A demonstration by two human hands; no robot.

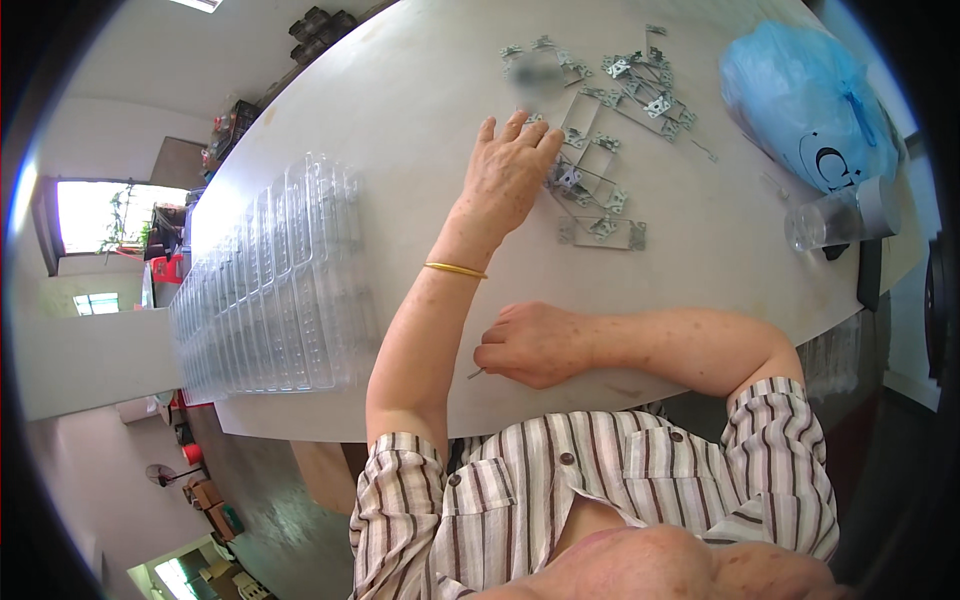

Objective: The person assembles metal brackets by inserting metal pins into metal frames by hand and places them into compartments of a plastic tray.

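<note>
My left hand (508, 172), with a gold bangle (456, 270) on its wrist, reaches out over the white table with its fingers apart. Its fingertips are at the near left edge of a loose spread of small metal brackets (603, 200); whether they touch one is hard to see. Close to the table's front edge, my right hand (537, 344) is curled closed, palm down. The tip of a thin grey metal piece (477, 374) sticks out from under its fingers; the rest is hidden by the hand. More metal brackets (650, 85) lie tangled farther back.
Clear plastic blister trays (290, 280) stand in a long row on the left. At the far right sit a full blue plastic bag (800, 95) and a clear jar with a grey lid (838, 218) lying on its side. A blurred dark smudge covers part of the far brackets.
</note>
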